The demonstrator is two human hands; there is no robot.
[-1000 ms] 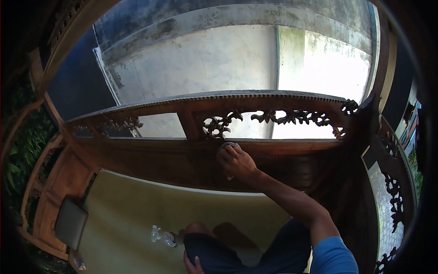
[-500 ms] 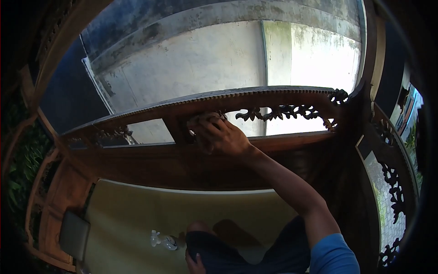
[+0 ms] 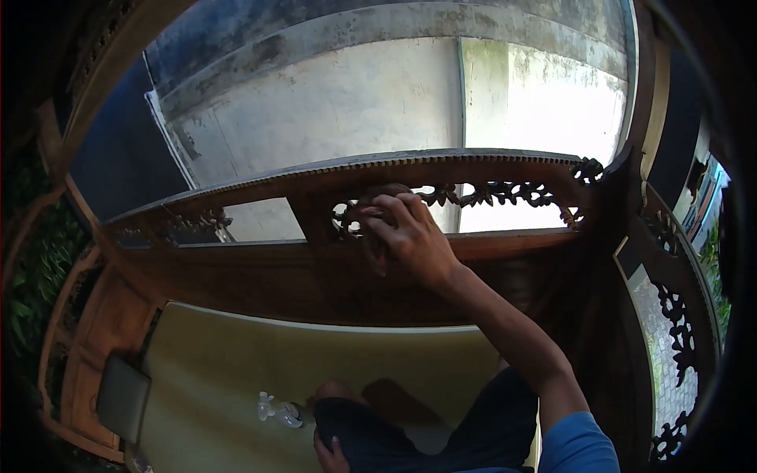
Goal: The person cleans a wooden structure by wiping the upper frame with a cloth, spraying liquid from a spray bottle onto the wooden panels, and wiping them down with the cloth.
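Observation:
My right hand [image 3: 412,236] presses a bunched cloth [image 3: 377,251] against the carved openwork of a dark wooden backrest [image 3: 347,272]. Its fingers are bent over the cloth, hiding most of it. Leafy carving [image 3: 509,193] runs along the opening just right of this hand. Low in the view, my left hand [image 3: 331,456] lies on my left thigh, fingers stretched out and holding nothing. A clear spray bottle [image 3: 288,415] lies on its side on the mat near my left knee.
I sit on a yellowish mat [image 3: 236,355] inside the wooden frame. A dark flat rectangular object [image 3: 124,400] leans at the left end. A carved side panel [image 3: 674,315] stands on the right. Behind the backrest is a stained pale wall [image 3: 339,102].
My right hand has moved right along the carved opening with the cloth, uncovering carving at the opening's left end. My left hand stays on the thigh.

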